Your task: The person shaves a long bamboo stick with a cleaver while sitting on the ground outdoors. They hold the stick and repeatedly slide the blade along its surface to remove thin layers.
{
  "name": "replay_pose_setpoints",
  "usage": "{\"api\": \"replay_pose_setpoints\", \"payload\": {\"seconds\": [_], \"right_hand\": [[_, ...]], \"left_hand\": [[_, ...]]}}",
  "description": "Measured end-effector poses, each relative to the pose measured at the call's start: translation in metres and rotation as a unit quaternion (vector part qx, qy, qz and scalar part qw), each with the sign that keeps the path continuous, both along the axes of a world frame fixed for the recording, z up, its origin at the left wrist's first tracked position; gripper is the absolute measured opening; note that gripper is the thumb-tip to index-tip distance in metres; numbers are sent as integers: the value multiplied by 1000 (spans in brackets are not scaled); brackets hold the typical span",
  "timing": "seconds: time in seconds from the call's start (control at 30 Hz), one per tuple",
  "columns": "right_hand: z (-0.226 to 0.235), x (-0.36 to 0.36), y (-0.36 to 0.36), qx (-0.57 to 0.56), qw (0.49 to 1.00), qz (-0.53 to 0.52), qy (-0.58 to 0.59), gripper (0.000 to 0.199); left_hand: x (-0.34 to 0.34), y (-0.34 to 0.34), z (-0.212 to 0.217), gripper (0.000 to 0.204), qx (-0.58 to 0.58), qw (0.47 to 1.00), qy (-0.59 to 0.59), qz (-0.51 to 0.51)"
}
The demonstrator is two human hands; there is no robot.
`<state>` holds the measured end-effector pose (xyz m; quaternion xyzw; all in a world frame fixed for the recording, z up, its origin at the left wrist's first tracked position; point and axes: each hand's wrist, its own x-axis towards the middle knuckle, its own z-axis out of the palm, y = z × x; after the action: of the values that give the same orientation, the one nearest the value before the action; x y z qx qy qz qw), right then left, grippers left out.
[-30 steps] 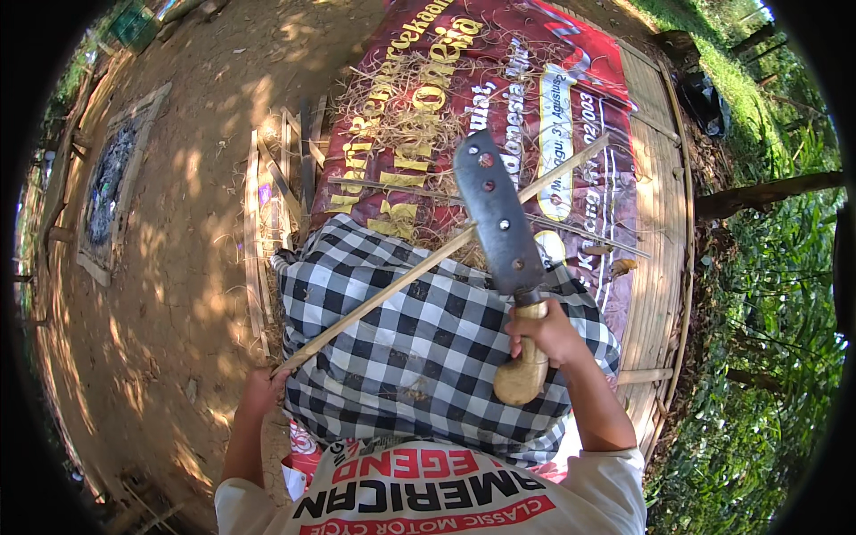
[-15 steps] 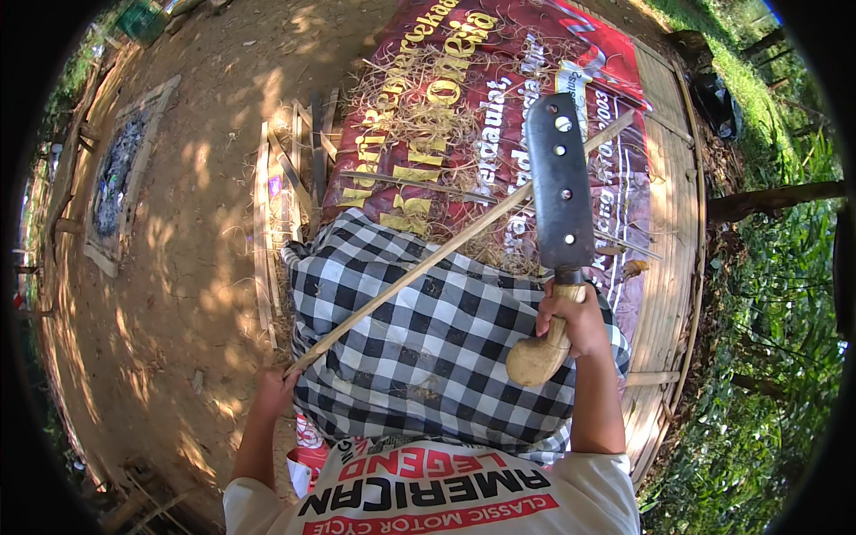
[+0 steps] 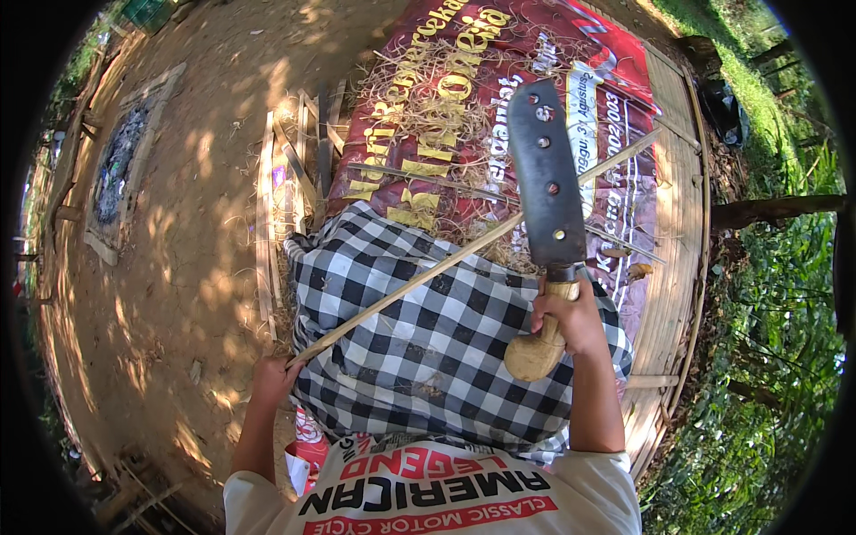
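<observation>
My right hand [image 3: 571, 319] is wrapped round the wooden handle of a broad cleaver [image 3: 549, 178], whose dark blade has a row of holes and points away from me. Its handle ends in a rounded, curved knob. In my left hand [image 3: 275, 379] is the near end of a long, thin bamboo strip [image 3: 410, 285]. The strip slants up to the right over my lap, passes behind the blade and shows again beyond it. A black-and-white checked cloth [image 3: 419, 330] covers my lap.
A red printed banner [image 3: 374, 134] strewn with pale shavings [image 3: 446, 102] lies ahead on a bamboo platform [image 3: 673, 232]. Cut bamboo pieces [image 3: 267, 214] rest at its left side. Farther left, a framed ash pit [image 3: 116, 169] sits in the dirt. Green plants [image 3: 767, 374] grow at right.
The cleaver's blade has tipped a little to the left and its knob has moved slightly. The strip's far end has shifted to the right and slightly down.
</observation>
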<state>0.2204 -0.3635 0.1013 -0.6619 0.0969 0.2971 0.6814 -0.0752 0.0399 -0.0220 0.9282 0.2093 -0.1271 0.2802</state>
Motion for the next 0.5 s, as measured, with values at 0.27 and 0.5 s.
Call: {"api": "replay_pose_setpoints", "payload": {"seconds": [0.27,0.5], "right_hand": [[-33,-55,26,-20,973,215,83,15],[-8,-14,17,-22,999,39,27,15]], "left_hand": [[18,-2,16,29,-58,998,-8,19],[7,-8,11,30,-2,1000,17,17]]}}
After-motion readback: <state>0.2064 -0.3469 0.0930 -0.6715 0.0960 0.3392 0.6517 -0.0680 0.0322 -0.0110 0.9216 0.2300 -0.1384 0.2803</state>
